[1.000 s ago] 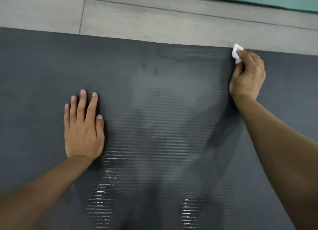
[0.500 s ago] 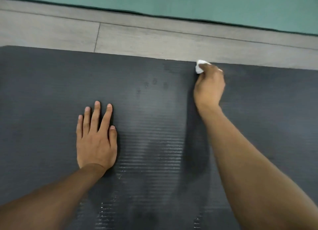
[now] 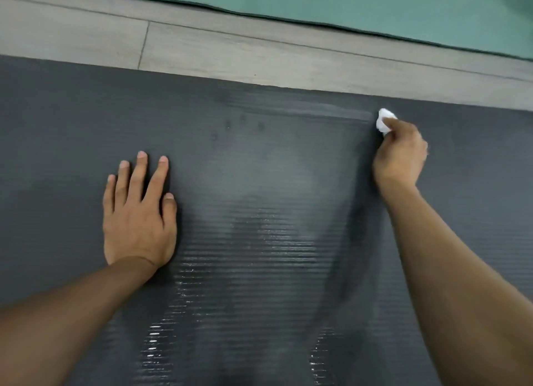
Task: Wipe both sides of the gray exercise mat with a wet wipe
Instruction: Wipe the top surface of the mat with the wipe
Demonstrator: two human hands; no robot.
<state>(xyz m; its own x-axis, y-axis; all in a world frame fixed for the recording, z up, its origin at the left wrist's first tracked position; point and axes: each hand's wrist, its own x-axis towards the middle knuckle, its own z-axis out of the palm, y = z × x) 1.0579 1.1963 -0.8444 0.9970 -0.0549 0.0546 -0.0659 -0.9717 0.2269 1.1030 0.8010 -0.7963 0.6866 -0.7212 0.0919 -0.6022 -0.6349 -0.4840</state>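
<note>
Gray exercise mat (image 3: 72, 131) is lying flat on the floor (image 3: 230, 53), filling the near and middle of the view, its far edge running along pale wood-look planks. The left hand (image 3: 138, 215) is resting palm down on the mat at left, its grip spread, fingers straight and pointing toward the far edge. The right hand (image 3: 399, 154) is sitting at right, near the far edge, its grip pinching a crumpled white wet wipe (image 3: 385, 120) and pressing it against the mat surface. Between the two hands, a damp, glossy patch (image 3: 268, 241) is showing on the ribbed texture, reaching down toward the near edge. A teal mat (image 3: 375, 2) is lying beyond the planks at the far side.
</note>
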